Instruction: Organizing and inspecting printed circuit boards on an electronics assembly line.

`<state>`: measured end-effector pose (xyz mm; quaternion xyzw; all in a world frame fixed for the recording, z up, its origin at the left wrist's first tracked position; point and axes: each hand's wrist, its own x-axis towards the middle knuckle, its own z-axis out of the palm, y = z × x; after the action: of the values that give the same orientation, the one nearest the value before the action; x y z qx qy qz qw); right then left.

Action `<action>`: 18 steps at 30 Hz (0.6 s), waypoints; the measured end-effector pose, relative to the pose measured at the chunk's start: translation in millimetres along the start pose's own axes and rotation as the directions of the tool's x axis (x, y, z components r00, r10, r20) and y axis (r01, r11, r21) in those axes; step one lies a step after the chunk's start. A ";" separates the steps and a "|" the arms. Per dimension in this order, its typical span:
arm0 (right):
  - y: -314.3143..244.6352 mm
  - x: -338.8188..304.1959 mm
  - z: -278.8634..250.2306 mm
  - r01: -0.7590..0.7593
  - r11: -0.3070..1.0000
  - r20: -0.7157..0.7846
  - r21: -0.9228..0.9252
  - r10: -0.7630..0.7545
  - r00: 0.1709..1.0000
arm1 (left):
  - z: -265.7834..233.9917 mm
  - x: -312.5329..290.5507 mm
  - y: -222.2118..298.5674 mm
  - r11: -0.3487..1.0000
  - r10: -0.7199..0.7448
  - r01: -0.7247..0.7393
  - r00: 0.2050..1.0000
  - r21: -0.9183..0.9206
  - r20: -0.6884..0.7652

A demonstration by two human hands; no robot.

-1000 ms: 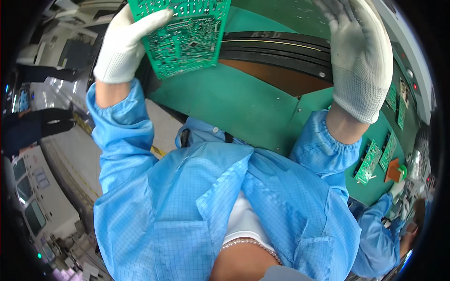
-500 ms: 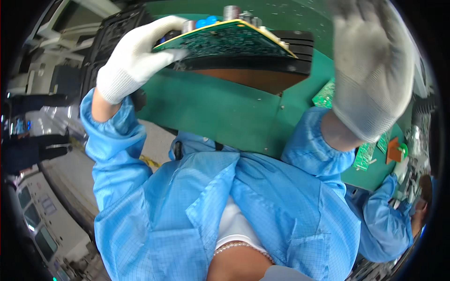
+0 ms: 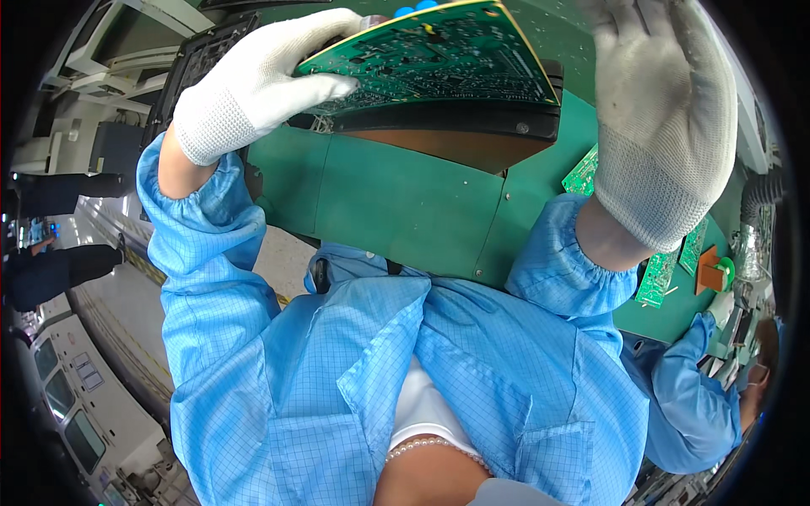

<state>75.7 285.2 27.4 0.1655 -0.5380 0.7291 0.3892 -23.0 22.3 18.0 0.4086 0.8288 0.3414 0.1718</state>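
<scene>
In a white knitted glove, my left hand point(image 3: 261, 88) pinches the left end of a green circuit board point(image 3: 447, 63). Its thumb lies on the soldered underside, while the fingers are on the far side. The board is tilted up, with its underside toward me; blue parts point(image 3: 413, 10) stick out past its upper edge. My right hand point(image 3: 662, 118), also gloved, is raised at the right, apart from the board. Its fingers are stretched out toward the top rim, with nothing visible in them. Behind the board stands a black slotted holder point(image 3: 472, 118) with a brown panel, partly hidden.
Smaller green circuit boards point(image 3: 656, 278) lie on the green work table point(image 3: 405, 198) at the right, near an orange-brown block point(image 3: 709, 268). A co-worker's blue sleeve point(image 3: 696, 405) is at the lower right. Black racks point(image 3: 198, 80) stand at the far left.
My left hand has lifted the circuit board a little and tipped it, so more of its underside shows. My right hand has shifted slightly and stays open.
</scene>
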 end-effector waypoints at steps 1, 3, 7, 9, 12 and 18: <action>0.7 0.2 0.5 -0.001 1.000 0.003 -0.002 0.001 1.000 | -1.5 1.6 3.1 1.000 -0.002 0.002 1.000 -0.002 -0.002; 1.5 0.0 1.4 -0.005 1.000 0.012 -0.001 0.005 1.000 | -3.2 9.5 9.7 0.962 0.144 -0.137 0.990 0.235 -0.013; 2.3 1.8 2.6 -0.013 1.000 0.029 0.001 0.013 0.999 | -6.2 16.4 24.6 0.983 -0.006 -0.002 0.999 0.182 0.041; 1.6 2.1 4.2 -0.019 1.000 0.036 0.003 0.019 0.999 | -6.7 14.6 24.9 0.976 -0.118 0.099 0.989 0.196 0.089; 0.7 1.5 8.7 -0.032 0.999 0.056 0.022 0.031 0.998 | 13.8 2.6 15.0 0.992 -0.045 0.048 0.999 0.118 -0.023; 3.2 2.9 12.5 0.074 0.991 -0.001 -0.112 -0.074 0.997 | 81.8 -35.1 13.4 0.849 0.224 -0.030 0.924 0.527 -0.308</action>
<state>69.2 274.5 31.8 0.1615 -0.5704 0.6835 0.4260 51.9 35.0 -30.3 0.4252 0.8771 0.1880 -0.1207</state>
